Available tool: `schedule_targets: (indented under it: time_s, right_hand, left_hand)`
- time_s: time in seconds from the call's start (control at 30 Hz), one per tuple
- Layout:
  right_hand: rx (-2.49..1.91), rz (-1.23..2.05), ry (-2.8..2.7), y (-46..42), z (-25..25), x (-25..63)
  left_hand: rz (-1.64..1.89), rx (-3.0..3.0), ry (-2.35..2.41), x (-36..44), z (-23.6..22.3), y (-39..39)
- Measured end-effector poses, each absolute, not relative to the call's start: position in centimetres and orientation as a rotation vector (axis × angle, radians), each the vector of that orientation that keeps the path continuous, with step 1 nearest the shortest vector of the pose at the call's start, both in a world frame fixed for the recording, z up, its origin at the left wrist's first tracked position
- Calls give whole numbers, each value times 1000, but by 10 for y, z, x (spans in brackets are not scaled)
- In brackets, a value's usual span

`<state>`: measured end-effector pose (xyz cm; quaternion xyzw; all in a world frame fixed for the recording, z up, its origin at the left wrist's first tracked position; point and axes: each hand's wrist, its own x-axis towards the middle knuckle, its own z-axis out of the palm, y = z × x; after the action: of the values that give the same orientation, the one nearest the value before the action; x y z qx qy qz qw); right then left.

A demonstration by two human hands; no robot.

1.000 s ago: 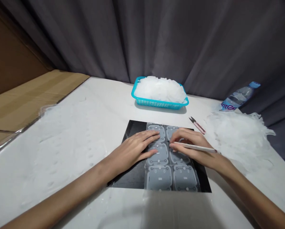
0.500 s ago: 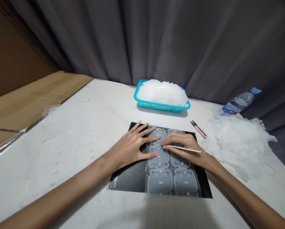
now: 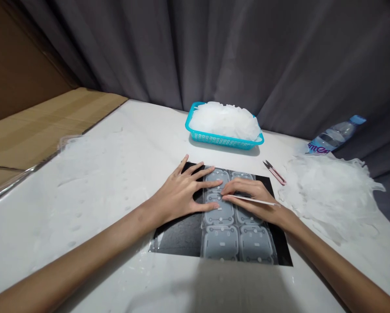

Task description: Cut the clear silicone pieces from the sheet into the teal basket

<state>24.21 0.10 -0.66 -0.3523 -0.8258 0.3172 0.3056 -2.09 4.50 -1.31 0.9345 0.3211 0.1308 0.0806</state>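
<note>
Left hand (image 3: 180,193) spread open, right hand (image 3: 255,195) pinching a white stick (image 3: 251,200) over a translucent sheet (image 3: 222,244).
Cardboard (image 3: 51,113) borders the white table (image 3: 142,130) at left; the left fingers fan wide across a black mat (image 3: 181,237), thumb and index finger touching the sheet, which lies on the mat as grey, rounded panels in two columns. A strip of table separates the mat's far edge from the blue basket (image 3: 211,138); the right fingers close round the stick, its tip at the left column; pink snips (image 3: 275,173) lie just beyond the mat's right edge, near a whitish heap (image 3: 333,191).
</note>
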Motion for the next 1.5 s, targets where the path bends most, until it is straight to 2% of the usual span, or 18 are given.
schedule_targets:
  time_s: [0.37,0.6,0.93,1.1,1.37,1.5]
  right_hand:
    - [-870,517,-2405,-4,-6,245]
    - [-868,419,-2386,-7,-9,245]
    - [-843,-265,-2480,0,-33,235]
    - [-948,-162,-2482,5,-30,230]
    - [-1224,242,-1944,46,-5,250]
    - [-1135,465,-2005,31,7,239]
  left_hand:
    - [431,2766,948,-20,-13,45]
    - [406,2785,937,-21,-14,46]
    - [367,2648,957,-20,-19,46]
    - [389,2483,967,-20,-20,47]
    - [286,2409,1005,-22,-22,51]
    - [584,2352,1091,-20,-13,41]
